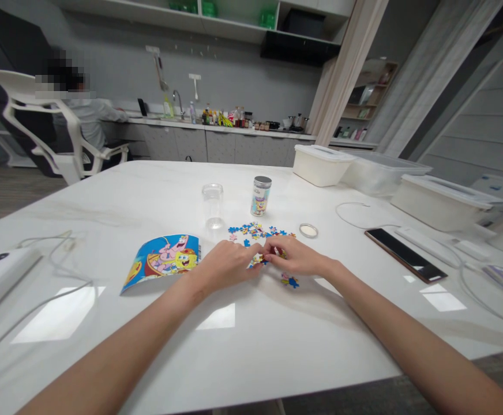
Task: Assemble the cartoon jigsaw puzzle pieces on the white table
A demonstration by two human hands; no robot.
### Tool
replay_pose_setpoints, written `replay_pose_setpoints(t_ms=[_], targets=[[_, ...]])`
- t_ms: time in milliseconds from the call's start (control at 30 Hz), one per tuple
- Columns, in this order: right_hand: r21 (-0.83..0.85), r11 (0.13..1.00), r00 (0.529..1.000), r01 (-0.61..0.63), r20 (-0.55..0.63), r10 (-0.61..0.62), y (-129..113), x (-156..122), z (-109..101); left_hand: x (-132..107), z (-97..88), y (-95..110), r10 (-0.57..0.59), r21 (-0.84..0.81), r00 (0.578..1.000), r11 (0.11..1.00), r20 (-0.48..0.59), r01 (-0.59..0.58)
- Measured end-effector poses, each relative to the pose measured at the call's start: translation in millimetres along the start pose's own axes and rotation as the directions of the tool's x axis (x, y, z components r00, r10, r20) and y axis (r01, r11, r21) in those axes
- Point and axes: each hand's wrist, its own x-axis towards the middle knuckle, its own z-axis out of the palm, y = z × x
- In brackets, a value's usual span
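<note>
My left hand [233, 264] and my right hand [289, 255] meet at the middle of the white table, fingertips pinched close together over small jigsaw puzzle pieces. Both hands are closed on a piece that their fingers partly cover. Beyond them spreads a loose heap of colourful puzzle pieces [255, 230], and a few joined pieces [290, 281] lie just below my right hand. Left of my left hand, a curled picture card [165, 256] shows cartoon figures on blue. Behind the heap stand an uncovered clear jar [213, 206] and a lidded jar with a cartoon label [261, 196].
A round lid [308, 230] lies right of the pieces. Farther right are a phone [405, 253], cables and white storage boxes [321, 165]. A white device [4, 276] with a cord sits at left. A person [89, 118] sits in a chair beyond the table.
</note>
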Motion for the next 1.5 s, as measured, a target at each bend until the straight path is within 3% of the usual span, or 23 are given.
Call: replay_pose_setpoints(t_ms=[200, 433, 667, 867, 1167, 1500], targets=[[-0.092, 0.996, 0.998, 0.018, 0.067, -0.012, 1.3, -5.5, -15.2, -0.5, -0.8, -0.1, 0.067, -0.063, 0.997, 0.996, 0.032, -0.065], [-0.049, 0.997, 0.946, -0.061, 0.315, 0.073, 8.3, -13.2, -28.9, -1.8, -3.9, 3.3, 0.173, -0.116, 0.979, 0.98, 0.108, -0.16], [-0.077, 0.993, 0.976, -0.089, 0.195, 0.102, 10.6, -9.2, -23.5, -2.6, -3.3, 3.2, 0.173, -0.124, 0.982, 0.979, 0.082, -0.162], [0.0, 0.992, 0.919, -0.124, 0.377, 0.115, 14.6, -18.2, -40.8, -2.6, -1.0, 3.0, 0.161, -0.126, 0.982, 0.981, 0.1, -0.148], [-0.064, 0.988, 0.96, -0.143, 0.232, 0.154, 21.6, -13.9, -31.0, -2.7, 0.1, 3.0, 0.134, -0.136, 0.987, 0.983, 0.09, -0.121], [-0.08, 0.99, 0.959, -0.117, 0.25, 0.134, 13.5, -10.3, -21.7, -1.1, -3.6, 9.1, 0.091, -0.17, 0.987, 0.983, 0.135, -0.067]])
